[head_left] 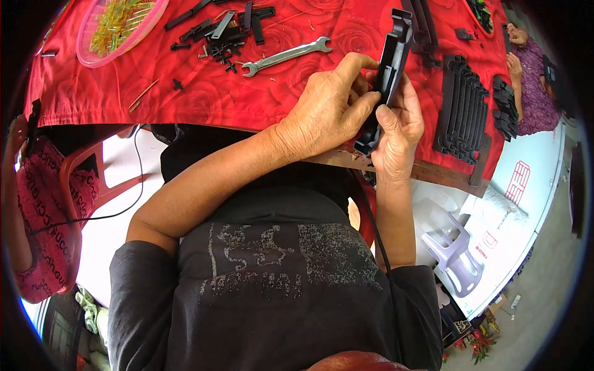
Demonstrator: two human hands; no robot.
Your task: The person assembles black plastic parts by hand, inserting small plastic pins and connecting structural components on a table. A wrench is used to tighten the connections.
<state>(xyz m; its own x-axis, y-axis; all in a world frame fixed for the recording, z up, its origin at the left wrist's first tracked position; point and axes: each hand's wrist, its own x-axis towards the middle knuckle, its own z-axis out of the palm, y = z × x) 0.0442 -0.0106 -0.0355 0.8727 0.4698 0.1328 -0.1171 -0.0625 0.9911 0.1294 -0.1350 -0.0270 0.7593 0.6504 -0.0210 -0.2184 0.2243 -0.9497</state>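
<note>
A long black plastic housing (391,59), slim and hollow along one face, stands tilted over the table's near edge. My right hand (399,133) is closed round its lower half, thumb on the near side and fingers behind. From the left my left hand (331,105) reaches across, its thumb and forefinger closed against the housing's edge at mid-length. The other left fingers are curled under and partly hidden, so a small piece between them cannot be made out. Left of the hands lies a double open-ended wrench (288,57) on the red tablecloth (223,93).
Small black plastic pieces (226,31) lie heaped at the back, beside a pink basket (83,46) of yellow clear parts. Stacked black strips (461,111) sit at the right. Other people (535,93) are at both sides. A black cable (371,216) hangs near my right arm.
</note>
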